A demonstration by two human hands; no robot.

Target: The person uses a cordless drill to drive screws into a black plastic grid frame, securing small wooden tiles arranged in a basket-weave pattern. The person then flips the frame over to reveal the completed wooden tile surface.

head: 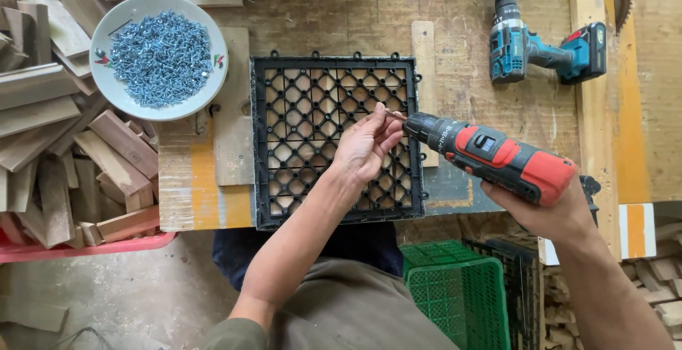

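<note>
Pinched between the left hand's fingertips is a small screw, set against the bit of the red cordless drill, which the right hand wraps from below. Both hover over the black plastic grid tile lying mid-workbench. A bowl of screws sits toward the far left corner, a blue drill toward the far right.

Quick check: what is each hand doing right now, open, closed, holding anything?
Left hand: fingers pinched on a small screw at the drill tip, above the black plastic grid.
Right hand: closed around the red cordless drill.
</note>
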